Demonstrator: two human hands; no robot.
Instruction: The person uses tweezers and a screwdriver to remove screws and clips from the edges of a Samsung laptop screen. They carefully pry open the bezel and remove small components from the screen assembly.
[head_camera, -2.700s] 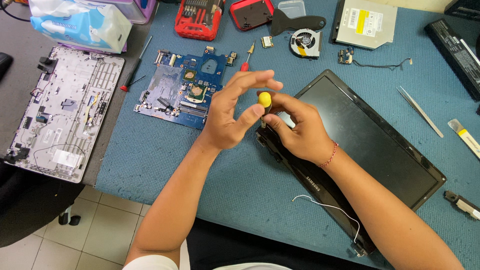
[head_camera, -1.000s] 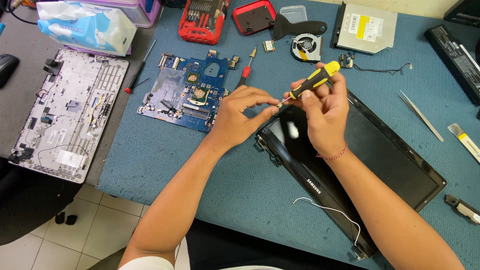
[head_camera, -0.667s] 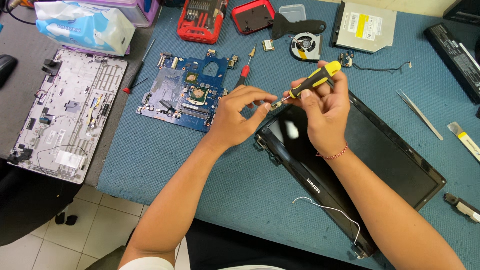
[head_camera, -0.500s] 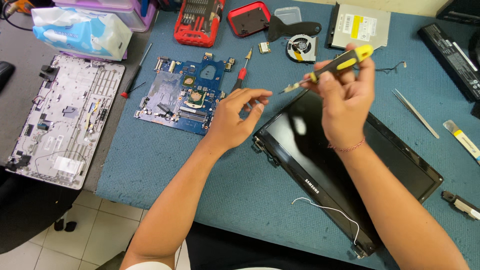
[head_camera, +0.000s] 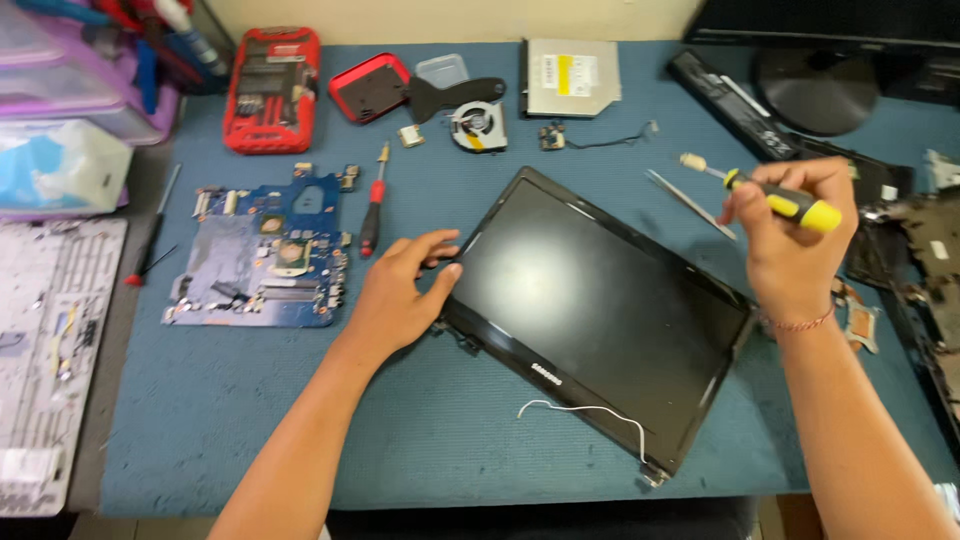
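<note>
A black laptop screen panel (head_camera: 600, 310) lies face up on the blue mat (head_camera: 400, 430), turned at an angle. My left hand (head_camera: 400, 290) rests on the panel's left corner, fingers spread over the bezel. Over the panel's far right side, my right hand (head_camera: 790, 240) is raised and closed around a yellow and black screwdriver (head_camera: 775, 195), whose tip points left. A thin white cable (head_camera: 590, 412) trails from the panel's near edge.
A blue motherboard (head_camera: 265, 255) and a red screwdriver (head_camera: 373, 210) lie left of the panel. Behind stand a red tool case (head_camera: 272, 88), a cooling fan (head_camera: 478, 127), an optical drive (head_camera: 572, 77) and tweezers (head_camera: 690, 202). A white keyboard frame (head_camera: 50, 350) lies far left.
My right hand has swung the screwdriver away to the right, off the panel's corner. My left hand has dropped onto the panel's left corner. The view has shifted right.
</note>
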